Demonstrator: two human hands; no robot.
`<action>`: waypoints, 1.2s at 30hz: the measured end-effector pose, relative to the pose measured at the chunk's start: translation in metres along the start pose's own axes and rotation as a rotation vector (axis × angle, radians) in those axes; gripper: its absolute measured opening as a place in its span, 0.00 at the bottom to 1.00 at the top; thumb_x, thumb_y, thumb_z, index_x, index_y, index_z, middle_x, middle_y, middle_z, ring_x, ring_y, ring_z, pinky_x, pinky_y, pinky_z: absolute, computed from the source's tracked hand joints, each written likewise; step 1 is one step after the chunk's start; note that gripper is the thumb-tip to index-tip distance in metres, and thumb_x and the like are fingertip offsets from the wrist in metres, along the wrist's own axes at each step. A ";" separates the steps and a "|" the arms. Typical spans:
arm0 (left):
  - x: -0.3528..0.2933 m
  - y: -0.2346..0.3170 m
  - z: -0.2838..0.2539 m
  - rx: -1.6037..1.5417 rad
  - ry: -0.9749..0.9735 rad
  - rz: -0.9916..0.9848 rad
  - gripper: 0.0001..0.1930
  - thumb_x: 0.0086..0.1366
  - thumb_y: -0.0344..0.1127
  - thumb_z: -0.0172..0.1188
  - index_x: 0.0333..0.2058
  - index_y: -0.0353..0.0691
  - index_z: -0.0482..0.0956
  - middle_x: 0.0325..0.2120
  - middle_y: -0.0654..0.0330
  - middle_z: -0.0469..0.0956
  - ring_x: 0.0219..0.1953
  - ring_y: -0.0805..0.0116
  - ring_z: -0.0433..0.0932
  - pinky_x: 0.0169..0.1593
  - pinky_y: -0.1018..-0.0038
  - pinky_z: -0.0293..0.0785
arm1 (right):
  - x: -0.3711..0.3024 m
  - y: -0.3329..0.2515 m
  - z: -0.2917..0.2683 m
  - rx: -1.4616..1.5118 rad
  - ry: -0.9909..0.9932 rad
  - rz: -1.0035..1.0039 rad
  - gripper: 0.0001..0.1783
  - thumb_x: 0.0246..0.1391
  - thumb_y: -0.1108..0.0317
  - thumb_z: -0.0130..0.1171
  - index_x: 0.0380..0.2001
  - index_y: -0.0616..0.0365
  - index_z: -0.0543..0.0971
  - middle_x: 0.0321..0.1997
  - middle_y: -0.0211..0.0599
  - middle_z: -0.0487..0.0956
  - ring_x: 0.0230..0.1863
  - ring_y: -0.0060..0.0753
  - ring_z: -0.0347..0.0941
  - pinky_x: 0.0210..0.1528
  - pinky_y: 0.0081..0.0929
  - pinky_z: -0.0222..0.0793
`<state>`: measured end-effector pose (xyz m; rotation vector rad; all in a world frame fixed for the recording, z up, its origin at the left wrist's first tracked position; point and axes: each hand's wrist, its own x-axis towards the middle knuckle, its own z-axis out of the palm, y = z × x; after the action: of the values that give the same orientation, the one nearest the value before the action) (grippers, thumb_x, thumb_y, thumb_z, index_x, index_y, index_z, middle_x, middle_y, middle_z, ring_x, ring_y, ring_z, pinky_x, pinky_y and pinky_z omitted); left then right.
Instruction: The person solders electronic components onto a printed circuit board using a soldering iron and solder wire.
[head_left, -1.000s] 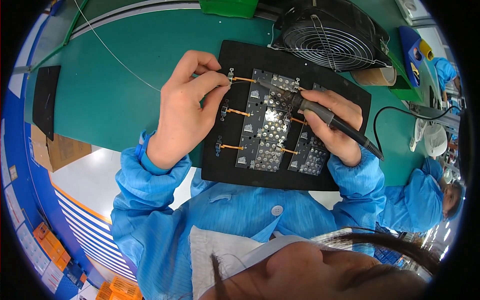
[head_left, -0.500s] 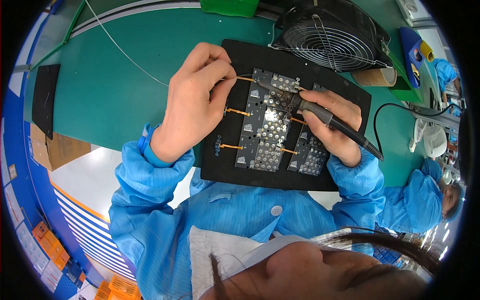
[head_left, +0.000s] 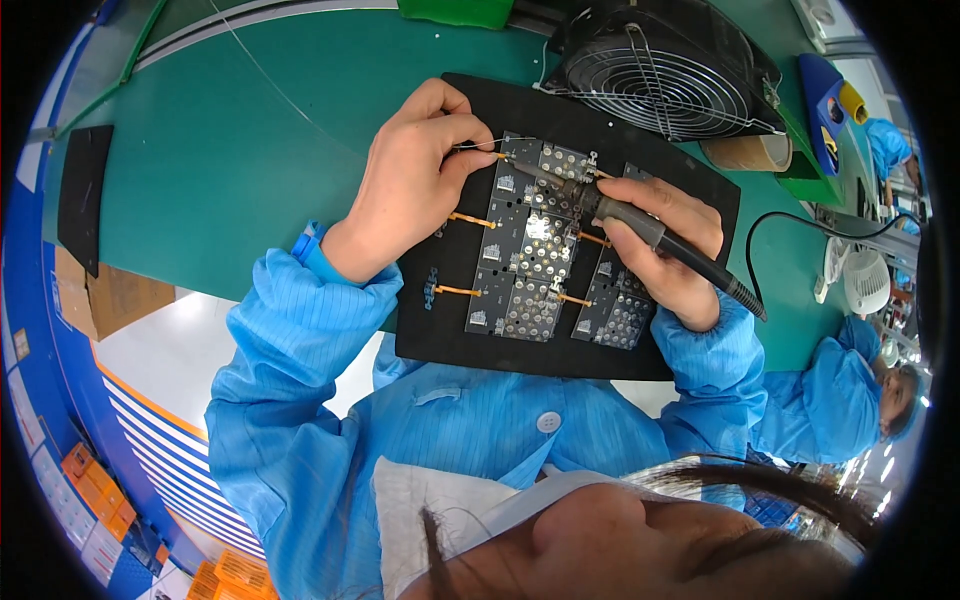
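Observation:
My left hand [head_left: 405, 190] pinches a thin silvery solder wire [head_left: 515, 139] between thumb and forefinger at the top left of a dark circuit board panel [head_left: 513, 238]. Its fingertips are beside a short orange flex strip on the board edge. In my right hand [head_left: 668, 245] is a soldering iron [head_left: 692, 262] with a black handle, its tip reaching left over the top board near that strip. More orange strips [head_left: 473, 220] stick out from the boards' left edges. A second panel [head_left: 608, 310] lies to the right, partly under my right hand. Both panels rest on a black mat [head_left: 430, 335].
A black fan with a wire guard [head_left: 665, 95] stands behind the mat. Beside it are a brown cardboard roll [head_left: 750, 153] and a green bin [head_left: 812, 180]. The iron's black cord [head_left: 755, 240] loops at right. A person in blue [head_left: 825, 395] sits at far right.
My left hand has moved right, closer to the iron's tip, bringing the solder wire over the top board's edge. My right hand and the iron have hardly moved.

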<state>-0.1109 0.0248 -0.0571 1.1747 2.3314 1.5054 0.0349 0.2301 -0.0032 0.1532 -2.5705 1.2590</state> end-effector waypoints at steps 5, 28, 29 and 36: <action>0.001 0.002 0.000 -0.009 0.013 -0.006 0.07 0.50 0.21 0.66 0.30 0.32 0.80 0.32 0.56 0.71 0.30 0.59 0.74 0.33 0.68 0.70 | -0.001 0.002 0.001 0.005 0.001 -0.006 0.17 0.45 0.75 0.65 0.41 0.65 0.81 0.24 0.42 0.79 0.23 0.30 0.76 0.26 0.24 0.69; 0.000 0.001 0.001 -0.011 0.036 0.006 0.07 0.50 0.20 0.67 0.30 0.32 0.81 0.31 0.60 0.70 0.25 0.70 0.67 0.28 0.74 0.64 | -0.006 0.009 0.003 0.057 0.039 0.029 0.16 0.48 0.71 0.67 0.42 0.64 0.81 0.25 0.41 0.81 0.24 0.29 0.78 0.26 0.21 0.70; 0.000 0.000 0.002 -0.009 0.048 0.030 0.07 0.51 0.19 0.67 0.31 0.32 0.82 0.31 0.64 0.70 0.22 0.79 0.61 0.25 0.79 0.58 | -0.006 0.008 0.003 0.057 0.038 0.029 0.16 0.48 0.71 0.67 0.42 0.64 0.81 0.25 0.41 0.81 0.24 0.29 0.78 0.26 0.21 0.70; 0.000 0.001 0.002 -0.019 0.047 0.031 0.07 0.51 0.19 0.67 0.31 0.32 0.82 0.31 0.64 0.70 0.22 0.79 0.62 0.25 0.79 0.59 | -0.005 0.007 0.003 0.046 0.046 0.035 0.16 0.48 0.70 0.66 0.42 0.64 0.81 0.24 0.41 0.81 0.23 0.28 0.78 0.25 0.21 0.70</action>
<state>-0.1099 0.0264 -0.0573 1.1885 2.3343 1.5781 0.0376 0.2322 -0.0121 0.0874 -2.5168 1.3192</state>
